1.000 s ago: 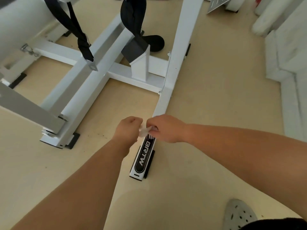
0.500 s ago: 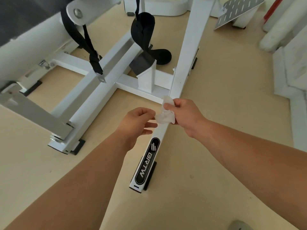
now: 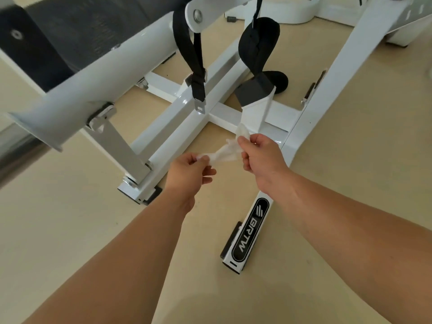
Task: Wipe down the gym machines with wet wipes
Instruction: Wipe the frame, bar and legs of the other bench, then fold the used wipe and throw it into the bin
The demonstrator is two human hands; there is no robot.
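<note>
Left hand [image 3: 189, 174] now pinching the wipe [image 3: 225, 153] at its 8 o'clock end, right hand [image 3: 261, 160] grasping the 2 o'clock end, wipe newly stretched out, machine frame [image 3: 177, 127] at 12 o'clock

Floor [image 3: 350, 160]: a smooth beige surface, seen across the whole view and lit more brightly toward the upper right.
Shadow [image 3: 198, 307]: a soft, darker patch is cast on the floor at the lower edge.
Specks [image 3: 116, 222]: a few small dark marks are scattered on the floor at the left.
White base [image 3: 297, 15]: a rounded white form, cut off by the top edge.
Small dark piece [image 3: 231, 19]: laid on the floor just beside the white base; its kind cannot be told.
</note>
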